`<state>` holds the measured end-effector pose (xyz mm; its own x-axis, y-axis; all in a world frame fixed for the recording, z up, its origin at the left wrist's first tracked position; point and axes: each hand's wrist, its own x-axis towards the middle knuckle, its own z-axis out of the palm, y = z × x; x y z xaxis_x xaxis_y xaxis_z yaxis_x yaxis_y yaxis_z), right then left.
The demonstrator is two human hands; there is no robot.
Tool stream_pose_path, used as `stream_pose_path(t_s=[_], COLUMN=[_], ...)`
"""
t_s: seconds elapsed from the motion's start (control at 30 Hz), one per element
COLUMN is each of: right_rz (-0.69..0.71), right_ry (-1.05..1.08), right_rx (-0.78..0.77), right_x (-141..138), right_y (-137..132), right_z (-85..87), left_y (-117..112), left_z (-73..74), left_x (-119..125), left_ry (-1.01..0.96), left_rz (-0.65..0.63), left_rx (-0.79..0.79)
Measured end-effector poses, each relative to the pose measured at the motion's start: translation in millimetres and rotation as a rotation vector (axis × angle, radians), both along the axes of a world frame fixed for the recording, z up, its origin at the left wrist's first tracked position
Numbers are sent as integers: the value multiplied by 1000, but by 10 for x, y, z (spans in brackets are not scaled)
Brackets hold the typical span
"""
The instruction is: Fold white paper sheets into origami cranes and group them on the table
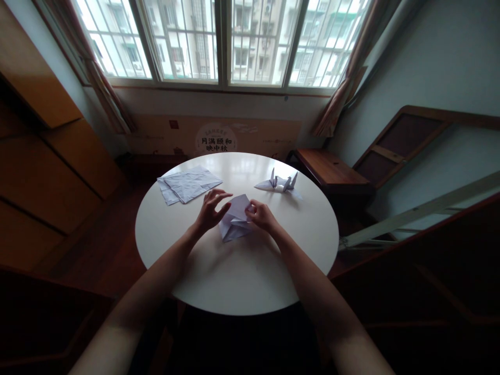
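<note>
On the white round counter [234, 281], a partly folded paper [237, 207] lies around the middle between two hands: the right hand [261, 214] pinches its right edge, while the left hand [211, 209] is held with fingers loosely apart at its left edge, whether touching I cannot tell. Farther off, creased sheets [191, 183] lie on the left and paper birds [269, 184] stand on the right, with a wooden bench [332, 166] beyond the counter at far right and a barred window [187, 41] farthest away.
</note>
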<state>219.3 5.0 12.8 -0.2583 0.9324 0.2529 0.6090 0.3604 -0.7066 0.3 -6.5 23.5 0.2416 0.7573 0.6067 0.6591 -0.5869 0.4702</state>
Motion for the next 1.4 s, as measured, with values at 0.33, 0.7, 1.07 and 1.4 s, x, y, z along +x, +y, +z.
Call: stream_pose_path(t_s=[0.33,0.7,1.07,1.4], right_rz=[-136,-70,-163,16], right_ry=[45,64,-40,-188], right_rx=[-53,-109,-3,318], right_x=[66,-37,-71,79], right_y=[62,-6,-85,-36], right_z=[12,45,126,78], left_y=[-50,-186,-170,-145], left_z=[-37,-22,-17,-9], left_x=[188,318,340,234], left_ry=[443,547,588,561], left_rz=[-379,-165,-26,-26], left_rx=[-21,11,13,63])
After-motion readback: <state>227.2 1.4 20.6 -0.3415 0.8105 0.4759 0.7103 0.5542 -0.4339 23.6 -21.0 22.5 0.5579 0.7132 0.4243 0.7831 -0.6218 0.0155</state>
